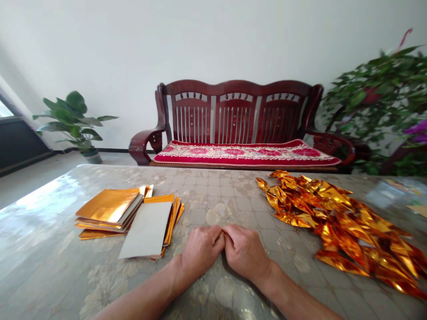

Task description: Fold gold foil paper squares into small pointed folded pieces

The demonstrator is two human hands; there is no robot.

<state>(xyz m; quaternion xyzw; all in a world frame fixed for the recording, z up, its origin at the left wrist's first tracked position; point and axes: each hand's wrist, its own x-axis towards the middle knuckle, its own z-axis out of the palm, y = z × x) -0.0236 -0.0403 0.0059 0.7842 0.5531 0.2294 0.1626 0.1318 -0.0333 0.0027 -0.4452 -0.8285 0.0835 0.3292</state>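
Observation:
My left hand (203,244) and my right hand (247,251) meet knuckle to knuckle above the table's near middle. Both are closed, with thumbs and fingers curled in. Whatever they pinch is hidden, apart from a tiny dark-gold speck where they touch. Left of my hands lies a stack of sheets with a grey-white one (147,231) on top and gold foil edges showing beneath. Beside it is another stack, topped by a shiny gold foil sheet (108,205). To the right spreads a heap of folded, pointed gold foil pieces (336,218).
The table (213,186) has a patterned, glossy cover. Clear plastic packaging (390,193) lies at its far right. Behind stands a dark red wooden bench (233,120) with a red floral cushion (247,152). Potted plants stand at left (75,118) and right (376,93).

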